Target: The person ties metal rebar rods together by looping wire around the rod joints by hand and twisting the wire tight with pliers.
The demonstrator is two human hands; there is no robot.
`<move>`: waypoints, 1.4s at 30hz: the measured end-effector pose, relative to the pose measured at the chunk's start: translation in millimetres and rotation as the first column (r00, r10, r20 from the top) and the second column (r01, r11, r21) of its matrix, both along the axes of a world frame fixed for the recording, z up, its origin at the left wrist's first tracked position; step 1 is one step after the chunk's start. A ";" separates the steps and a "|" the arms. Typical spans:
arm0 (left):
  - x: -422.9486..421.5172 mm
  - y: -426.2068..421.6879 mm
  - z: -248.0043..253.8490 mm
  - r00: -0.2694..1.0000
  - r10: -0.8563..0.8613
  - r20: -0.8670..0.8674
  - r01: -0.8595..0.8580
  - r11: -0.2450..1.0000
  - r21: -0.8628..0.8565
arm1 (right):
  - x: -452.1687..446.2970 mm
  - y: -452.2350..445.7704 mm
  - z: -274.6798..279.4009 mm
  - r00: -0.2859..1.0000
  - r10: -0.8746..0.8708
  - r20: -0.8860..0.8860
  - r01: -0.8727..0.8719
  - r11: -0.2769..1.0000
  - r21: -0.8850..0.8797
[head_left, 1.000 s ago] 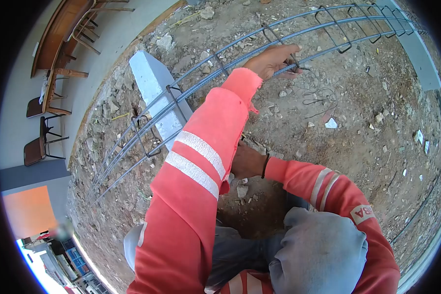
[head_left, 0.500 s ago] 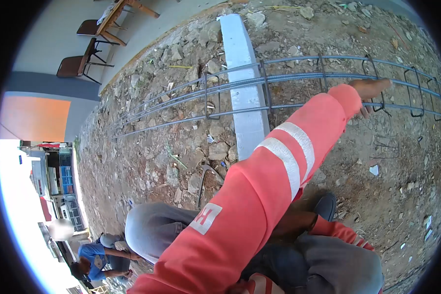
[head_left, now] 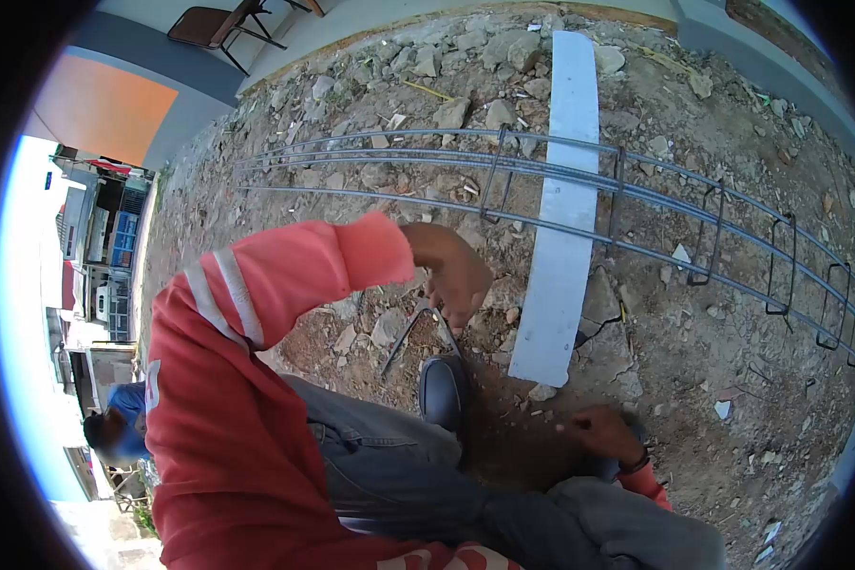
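My left hand [head_left: 458,277], in a red sleeve with pale bands, reaches down to the pincers [head_left: 406,334] on the rubble beside my shoe [head_left: 441,391]. Its fingers curl over one of the pincers' handles; the palm side is hidden. Low over the ground by my other knee, my right hand [head_left: 606,435] has its fingers pressed together. Whatever may be between them is too small to make out. Beyond both hands lies a long rebar cage [head_left: 541,171] of ridged bars with square stirrups, crossing a pale board [head_left: 565,218].
Broken stones and tile scraps cover the dirt [head_left: 731,380]. A folding chair [head_left: 220,28] stands on the paved strip by the wall. At the far left, another person in a blue shirt [head_left: 126,410] is partly hidden behind my sleeve.
My left hand has left the rebar cage and come back toward my shoe, onto the pincers. My right hand has come into view. The whole view has shifted.
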State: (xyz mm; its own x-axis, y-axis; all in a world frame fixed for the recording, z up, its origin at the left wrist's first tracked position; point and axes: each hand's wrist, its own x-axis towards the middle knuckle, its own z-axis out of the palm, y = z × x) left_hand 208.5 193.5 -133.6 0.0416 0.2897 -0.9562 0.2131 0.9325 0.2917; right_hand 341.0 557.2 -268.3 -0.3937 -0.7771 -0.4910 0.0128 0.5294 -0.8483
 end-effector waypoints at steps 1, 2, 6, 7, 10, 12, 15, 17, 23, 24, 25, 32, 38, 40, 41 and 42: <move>29.1 -27.7 -33.4 0.994 0.017 -0.110 -0.021 0.999 -0.028 | -1.3 -2.4 1.4 1.000 -0.008 -0.006 0.008 1.000 0.011; 58.7 -42.6 -57.7 0.945 0.024 -0.327 -0.044 0.998 -0.053 | -1.9 -5.9 3.7 1.000 0.020 0.011 -0.020 1.000 0.005; 135.6 -78.6 -102.0 0.721 -0.045 -0.692 0.086 0.996 0.024 | 13.3 0.9 -16.9 0.991 -0.059 -0.123 0.046 0.993 -0.110; 143.0 -85.9 -110.9 0.644 -0.087 -0.760 0.163 0.986 0.025 | 16.0 2.6 -20.0 0.982 -0.128 -0.137 0.119 0.990 -0.073; 146.3 -94.7 -131.6 0.521 -0.148 -0.841 0.276 0.961 0.001 | 10.6 4.2 -14.2 0.979 -0.132 -0.155 0.123 0.990 -0.068; 137.9 -95.7 -139.0 0.551 -0.168 -0.817 0.309 0.951 0.013 | 0.3 1.4 0.5 0.997 -0.041 -0.060 0.033 0.991 -0.130; 121.7 -97.7 -130.9 0.592 -0.147 -0.792 0.339 0.938 0.079 | -8.0 5.1 21.6 0.985 -0.033 0.172 0.082 0.954 -0.287; 110.0 -98.9 -116.4 0.842 -0.172 -0.512 0.237 0.969 0.064 | -20.7 13.7 49.4 0.981 -0.016 0.194 0.082 0.937 -0.338; 105.2 -61.3 -13.7 0.887 -0.157 -0.435 0.157 0.987 -0.034 | -59.4 27.3 111.3 0.970 0.119 0.210 0.014 0.841 -0.541; 103.0 -49.5 7.9 0.908 -0.149 -0.391 0.141 0.989 -0.049 | -64.8 22.7 118.5 0.974 0.161 0.161 -0.045 0.829 -0.557; 98.8 -35.7 30.9 0.926 -0.138 -0.351 0.123 0.990 -0.065 | -69.6 16.3 124.9 0.973 0.174 0.150 -0.059 0.818 -0.572; 33.3 86.6 186.3 0.900 0.085 -0.427 -0.011 0.985 0.175 | -77.2 -37.1 166.2 0.909 -0.270 -0.318 -0.038 0.705 -0.708; -12.5 177.2 190.3 0.866 0.435 -0.245 -0.332 0.868 0.369 | -62.4 -13.9 192.1 0.792 -0.444 -0.420 0.257 0.865 -0.431; -29.5 201.2 184.6 0.786 0.613 -0.082 -0.535 0.741 0.406 | -61.8 7.0 199.7 0.662 -0.567 -0.491 0.492 0.822 -0.286; -41.8 211.1 179.0 0.763 0.646 -0.019 -0.572 0.689 0.445 | -60.9 20.4 194.0 0.661 -0.564 -0.495 0.497 0.823 -0.274; -54.8 221.4 169.3 0.737 0.675 -0.047 -0.562 0.650 0.512 | -60.2 36.6 183.9 0.597 -0.587 -0.547 0.499 0.805 -0.320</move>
